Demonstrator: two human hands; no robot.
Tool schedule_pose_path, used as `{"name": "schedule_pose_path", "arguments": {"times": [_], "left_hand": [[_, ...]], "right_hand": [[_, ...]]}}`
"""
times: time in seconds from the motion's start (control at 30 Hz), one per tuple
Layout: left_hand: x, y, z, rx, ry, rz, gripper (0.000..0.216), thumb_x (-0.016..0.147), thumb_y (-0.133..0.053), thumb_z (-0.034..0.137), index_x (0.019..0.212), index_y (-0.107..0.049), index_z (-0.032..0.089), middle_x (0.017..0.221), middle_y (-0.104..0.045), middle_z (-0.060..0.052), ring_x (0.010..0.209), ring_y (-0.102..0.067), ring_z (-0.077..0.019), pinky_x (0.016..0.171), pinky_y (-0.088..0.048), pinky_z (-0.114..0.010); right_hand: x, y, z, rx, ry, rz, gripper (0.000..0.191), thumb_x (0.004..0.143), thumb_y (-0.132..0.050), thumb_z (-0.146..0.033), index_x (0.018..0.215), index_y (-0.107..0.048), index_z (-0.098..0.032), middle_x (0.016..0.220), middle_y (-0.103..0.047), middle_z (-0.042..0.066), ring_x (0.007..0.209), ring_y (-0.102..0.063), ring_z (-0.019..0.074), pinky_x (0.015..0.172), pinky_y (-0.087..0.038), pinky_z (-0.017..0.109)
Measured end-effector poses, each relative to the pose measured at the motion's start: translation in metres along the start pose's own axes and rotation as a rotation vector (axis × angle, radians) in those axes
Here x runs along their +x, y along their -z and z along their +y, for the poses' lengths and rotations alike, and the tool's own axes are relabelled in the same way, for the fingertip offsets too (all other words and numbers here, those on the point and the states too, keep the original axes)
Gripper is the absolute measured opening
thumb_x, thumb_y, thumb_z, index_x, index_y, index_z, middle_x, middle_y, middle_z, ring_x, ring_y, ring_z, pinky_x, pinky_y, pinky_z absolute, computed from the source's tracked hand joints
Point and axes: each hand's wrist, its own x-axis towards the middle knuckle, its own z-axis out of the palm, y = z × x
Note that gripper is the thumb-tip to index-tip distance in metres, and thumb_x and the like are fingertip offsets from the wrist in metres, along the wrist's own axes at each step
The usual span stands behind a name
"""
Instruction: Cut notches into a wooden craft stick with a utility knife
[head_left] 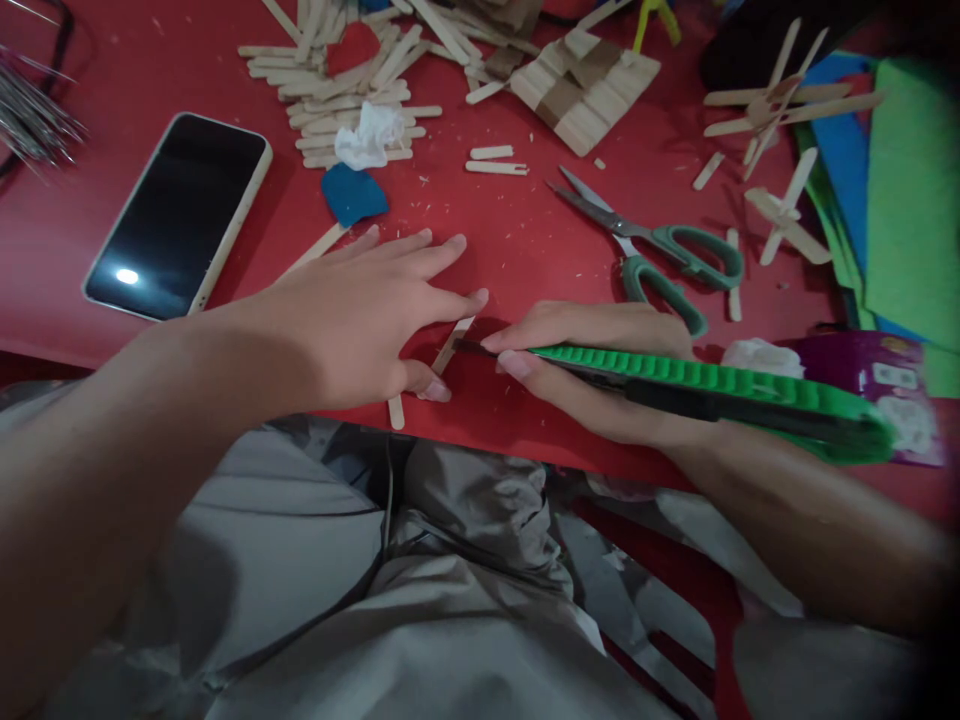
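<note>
My left hand (352,310) lies spread on the red table. Its index fingertip and thumb rest at either end of a small wooden craft stick (450,348), pressing it down. Another stick (396,412) pokes out from beneath this hand. In my right hand (592,335) is a green utility knife (712,380), with thumb and index finger closed near its blade end. The dark blade tip (466,346) touches or hovers just over the small stick; the exact contact is hard to make out.
Green-handled scissors (637,235) lie beyond my right hand. A phone (180,215) is at left. Behind sit piled craft sticks (352,90), crumpled tissue (369,135), blue felt (354,195) and a woven stick panel (585,90). Felt sheets (911,200) and a purple pack (862,370) stand at right.
</note>
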Motion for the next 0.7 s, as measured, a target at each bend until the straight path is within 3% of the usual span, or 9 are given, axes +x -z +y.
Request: {"name": "schedule_pose_path", "arguments": {"times": [0.27,0.4,0.57,0.7], "left_hand": [[-0.002,0.0,0.004,-0.048,0.001,-0.012,0.078,0.095,-0.086,0.06,0.167,-0.063,0.041,0.195,-0.022,-0.002,0.178,-0.022,-0.051,0.144,-0.02,-0.073],[-0.003,0.0,0.003,-0.077,-0.003,0.0,0.074,0.096,-0.083,0.064,0.164,-0.065,0.042,0.195,-0.023,0.0,0.178,-0.022,-0.0504,0.144,-0.018,-0.073],[-0.003,-0.001,0.002,-0.054,-0.024,-0.003,0.074,0.097,-0.083,0.056,0.167,-0.063,0.04,0.195,-0.024,-0.004,0.178,-0.023,-0.0477,0.144,-0.019,-0.07],[-0.002,-0.002,0.0,-0.059,-0.027,0.004,0.073,0.097,-0.08,0.061,0.166,-0.063,0.043,0.195,-0.025,-0.001,0.178,-0.023,-0.049,0.143,-0.02,-0.074]], "right_hand": [[-0.007,-0.003,0.004,0.037,-0.05,0.073,0.012,0.108,-0.074,-0.028,0.105,-0.084,-0.031,0.094,-0.087,0.0,0.073,-0.079,0.0158,0.07,-0.066,0.028],[-0.011,0.003,0.003,-0.015,-0.113,0.007,0.012,0.108,-0.075,-0.03,0.107,-0.086,-0.028,0.091,-0.087,0.001,0.074,-0.08,0.016,0.066,-0.063,0.026],[-0.006,0.0,0.002,0.067,-0.062,0.036,0.012,0.107,-0.077,-0.027,0.112,-0.088,-0.029,0.104,-0.09,0.003,0.084,-0.085,0.0171,0.079,-0.069,0.027],[-0.003,-0.003,0.002,0.084,-0.044,0.045,0.015,0.108,-0.076,-0.027,0.112,-0.089,-0.032,0.105,-0.091,0.002,0.088,-0.087,0.0183,0.084,-0.071,0.029]]}}
